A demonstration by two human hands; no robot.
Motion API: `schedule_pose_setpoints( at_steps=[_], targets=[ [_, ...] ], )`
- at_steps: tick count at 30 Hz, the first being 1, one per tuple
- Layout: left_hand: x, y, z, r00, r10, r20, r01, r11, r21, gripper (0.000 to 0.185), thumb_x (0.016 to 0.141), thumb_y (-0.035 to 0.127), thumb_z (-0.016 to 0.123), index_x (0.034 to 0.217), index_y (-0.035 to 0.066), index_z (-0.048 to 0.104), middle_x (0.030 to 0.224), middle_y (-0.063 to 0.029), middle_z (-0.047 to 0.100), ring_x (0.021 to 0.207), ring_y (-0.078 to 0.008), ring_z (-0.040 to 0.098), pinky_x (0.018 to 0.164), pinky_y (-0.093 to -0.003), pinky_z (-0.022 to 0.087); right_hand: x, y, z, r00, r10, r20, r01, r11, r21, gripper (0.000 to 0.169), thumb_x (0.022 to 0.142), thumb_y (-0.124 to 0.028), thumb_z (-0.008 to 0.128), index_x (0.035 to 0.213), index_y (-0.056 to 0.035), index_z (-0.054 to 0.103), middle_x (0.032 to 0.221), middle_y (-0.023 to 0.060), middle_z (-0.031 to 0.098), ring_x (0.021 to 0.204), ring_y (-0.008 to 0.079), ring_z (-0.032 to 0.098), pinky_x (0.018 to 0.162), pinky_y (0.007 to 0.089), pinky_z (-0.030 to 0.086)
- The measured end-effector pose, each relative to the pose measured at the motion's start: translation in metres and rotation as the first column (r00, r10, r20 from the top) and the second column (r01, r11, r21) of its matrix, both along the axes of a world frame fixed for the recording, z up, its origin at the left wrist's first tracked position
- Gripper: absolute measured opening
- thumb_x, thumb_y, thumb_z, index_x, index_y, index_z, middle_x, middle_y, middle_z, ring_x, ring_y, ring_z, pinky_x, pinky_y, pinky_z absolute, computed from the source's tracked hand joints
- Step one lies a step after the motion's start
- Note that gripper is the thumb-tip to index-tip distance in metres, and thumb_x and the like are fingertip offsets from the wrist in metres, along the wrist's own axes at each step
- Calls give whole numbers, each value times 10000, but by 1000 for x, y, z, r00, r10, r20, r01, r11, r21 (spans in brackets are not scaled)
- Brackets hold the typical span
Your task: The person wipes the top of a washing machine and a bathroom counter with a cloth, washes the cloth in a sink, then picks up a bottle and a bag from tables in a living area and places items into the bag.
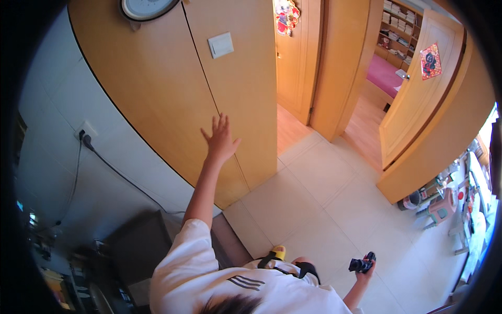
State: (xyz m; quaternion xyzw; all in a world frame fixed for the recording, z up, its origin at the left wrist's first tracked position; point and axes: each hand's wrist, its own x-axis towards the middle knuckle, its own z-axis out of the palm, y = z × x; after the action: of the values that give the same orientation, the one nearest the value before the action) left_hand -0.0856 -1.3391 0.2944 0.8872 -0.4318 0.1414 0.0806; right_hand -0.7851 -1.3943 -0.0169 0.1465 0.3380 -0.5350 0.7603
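Note:
My left hand [221,143] reaches forward with its fingers spread and nothing in it. It is in front of a wooden wall panel [251,98], close to the dark vertical seam; I cannot tell whether the palm touches the wood. A white light switch [220,45] sits on the panel above that hand. Down at my right side, my right hand [368,270] grips a black camera [357,265] whose lens points left in the view. Most of the right palm is hidden behind the camera.
Two wooden doors [296,74] [423,86] stand at the far side, the right one ajar onto a room with bookshelves. At left, cables run from a wall socket [84,129]. A pink stool [443,208] stands at right on the tiled floor [313,219]. A round clock-like object [149,6] hangs above.

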Motion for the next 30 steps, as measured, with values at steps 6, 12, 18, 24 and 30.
schedule_pose_setpoints(
  at_steps=[6, 12, 18, 24, 30],
  targets=[
    [21, -77, 33, 999, -21, 37, 23, 999, -41, 932, 764, 386, 663, 1444, 68, 112, 1524, -100, 17, 1402, -311, 2, 989, -715, 53, 85, -72, 25, 990, 106, -96, -109, 994, -24, 454, 731, -213, 642, 1103, 14, 512, 923, 51, 619, 669, 129, 607, 659, 270, 532],
    [38, -120, 41, 992, 25, 123, -10, 992, -123, 968, 754, 356, 673, 1447, 56, 67, 1522, -117, 3, 1402, -315, 5, 991, -711, 55, 113, -156, -9, 982, 181, 55, -182, 983, 10, 490, 718, -219, 636, 1136, -13, 483, 1010, 84, 609, 693, 143, 606, 673, 292, 533],
    [74, -177, 64, 948, 162, 275, -84, 958, -275, 936, 770, 293, 673, 1447, 46, 75, 1520, -130, 12, 1400, -320, 28, 1008, -689, 44, 151, -265, -14, 965, 260, 25, -261, 964, 44, 451, 710, -214, 621, 1106, -29, 510, 964, 73, 620, 678, 142, 605, 665, 295, 534],
    [114, -212, 83, 838, 350, 418, -173, 898, -404, 895, 799, 284, 639, 1443, 21, 77, 1524, -118, 41, 1406, -281, 54, 1022, -671, 6, 192, -378, -9, 922, 379, -82, -375, 925, 69, 437, 719, -201, 584, 1119, -46, 496, 986, 100, 594, 665, 137, 595, 642, 290, 549],
    [141, -231, 75, 762, 455, 461, -284, 875, -392, 854, 826, 363, 586, 1433, -7, 111, 1518, -137, 78, 1400, -305, 89, 1023, -665, 47, 257, -474, 11, 844, 491, -215, -492, 869, 50, 418, 743, -214, 555, 1126, -64, 485, 1033, 97, 564, 676, 131, 588, 637, 282, 548]
  ],
)
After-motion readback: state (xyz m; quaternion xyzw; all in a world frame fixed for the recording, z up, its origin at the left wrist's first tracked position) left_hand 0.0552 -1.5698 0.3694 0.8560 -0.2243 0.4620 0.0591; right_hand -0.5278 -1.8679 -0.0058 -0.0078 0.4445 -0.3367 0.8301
